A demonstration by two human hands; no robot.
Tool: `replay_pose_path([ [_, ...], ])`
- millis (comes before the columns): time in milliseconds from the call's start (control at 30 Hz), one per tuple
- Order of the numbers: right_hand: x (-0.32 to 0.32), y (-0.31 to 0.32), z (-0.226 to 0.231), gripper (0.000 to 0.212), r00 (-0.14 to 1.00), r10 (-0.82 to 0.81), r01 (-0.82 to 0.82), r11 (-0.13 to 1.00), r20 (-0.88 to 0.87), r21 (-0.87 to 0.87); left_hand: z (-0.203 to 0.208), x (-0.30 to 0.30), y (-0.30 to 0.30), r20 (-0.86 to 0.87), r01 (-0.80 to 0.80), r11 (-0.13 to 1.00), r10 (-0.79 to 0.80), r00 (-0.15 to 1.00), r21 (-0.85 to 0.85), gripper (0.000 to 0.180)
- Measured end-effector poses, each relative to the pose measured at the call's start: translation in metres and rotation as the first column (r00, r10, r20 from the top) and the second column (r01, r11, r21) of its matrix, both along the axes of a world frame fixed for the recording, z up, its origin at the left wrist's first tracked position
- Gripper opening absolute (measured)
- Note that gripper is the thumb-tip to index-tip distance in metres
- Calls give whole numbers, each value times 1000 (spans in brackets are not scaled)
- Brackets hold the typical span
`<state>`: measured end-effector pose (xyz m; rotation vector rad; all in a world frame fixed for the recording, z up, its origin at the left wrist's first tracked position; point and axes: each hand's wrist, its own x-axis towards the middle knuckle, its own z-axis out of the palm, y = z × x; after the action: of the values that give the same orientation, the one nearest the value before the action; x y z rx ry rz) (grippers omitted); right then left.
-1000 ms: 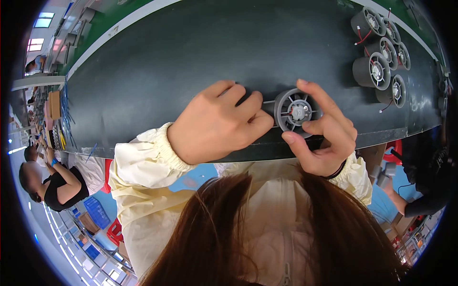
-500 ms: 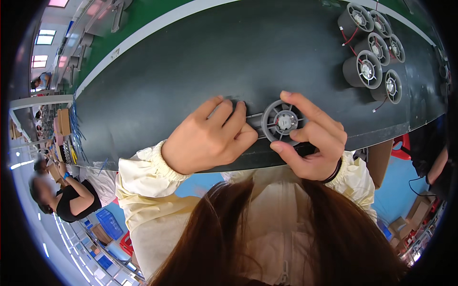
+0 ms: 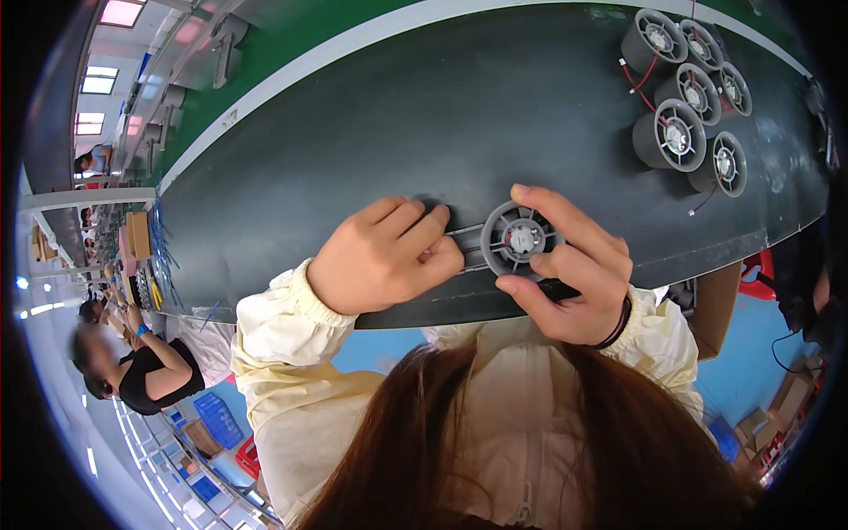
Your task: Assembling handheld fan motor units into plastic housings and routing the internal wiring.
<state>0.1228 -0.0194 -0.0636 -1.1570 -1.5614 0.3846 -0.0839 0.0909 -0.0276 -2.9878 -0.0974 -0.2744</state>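
My right hand [image 3: 579, 274] grips a grey round fan housing [image 3: 488, 246] by its rim, thumb on the near side and index finger on the far side. Spokes and a pale motor hub fill its open face. From the housing's left side a grey two-railed handle [image 3: 470, 240] runs to my left hand [image 3: 389, 256]. The left fingers are curled around the handle's end, which they hide. Both hands are just above the table's near edge.
Several grey fan cylinders [image 3: 669, 135] with red wires stand at the far right of the dark table [image 3: 397, 115]. Blue ties [image 3: 162, 238] hang at the table's left end. A co-worker in a black top [image 3: 163, 375] sits at left; a cardboard box [image 3: 717, 309] is below right.
The view has shifted slightly. My left hand has moved a little away from the housing, so more of the two rails shows. My right hand keeps its hold on the rim.
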Motion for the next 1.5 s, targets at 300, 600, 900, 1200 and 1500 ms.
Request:
replay_pose_path([
  [300, 4, -5, -10, 37, 999, 21, -22, 1000, 38, 22, 6, -17, -8, -85, -287, 838, 281, 956, -463, 55],
  [600, 0, -14, -8, 48, 987, -144, 140, 988, -65, -63, -28, -7, 21, 283, -590, 743, 668, 689, -318, 40],
  [900, -5, -15, -14, 36, 983, -177, 179, 980, -42, 81, -61, 28, 243, 428, -746, 436, 876, 223, -503, 44],
  [1200, 39, -102, -88, 24, 933, -312, 205, 871, 179, 447, -73, 74, 300, 732, -792, 467, 680, 37, -394, 87],
  [1500, 65, -195, -148, 10, 490, -867, 817, 493, -90, -300, -52, 120, 117, 696, -227, 966, 250, 673, -127, 70],
])
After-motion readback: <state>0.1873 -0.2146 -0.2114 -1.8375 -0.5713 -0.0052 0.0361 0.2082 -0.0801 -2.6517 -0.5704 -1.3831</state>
